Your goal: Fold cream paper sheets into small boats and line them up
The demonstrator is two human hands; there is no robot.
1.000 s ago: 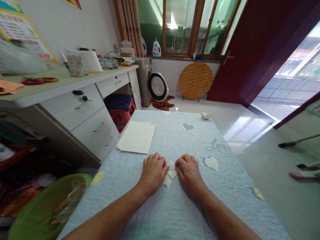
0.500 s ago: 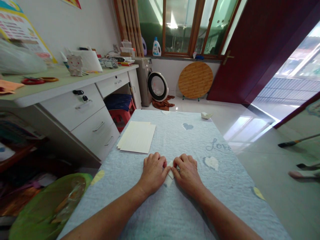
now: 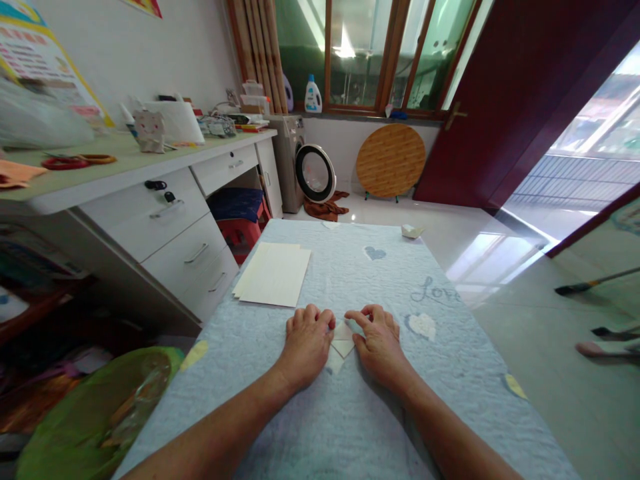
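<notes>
The paper (image 3: 343, 341), a small folded white piece, lies flat on the worktop (image 3: 350, 413) between your hands. Your left hand (image 3: 305, 343) has its fingers curled shut, with the tips pressing down the paper's left edge. Your right hand (image 3: 380, 345) holds the right corner with bent fingers, the index arched over the top point. A stack of sheets (image 3: 274, 273) lies near, ahead to the left. Another folded piece (image 3: 412, 231) sits well apart at the far edge.

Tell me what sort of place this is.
Most likely a room in a home, part study and part laundry corner: a white desk with drawers, a front-loading washing machine at its far end, and a detergent bottle standing behind that.
</notes>
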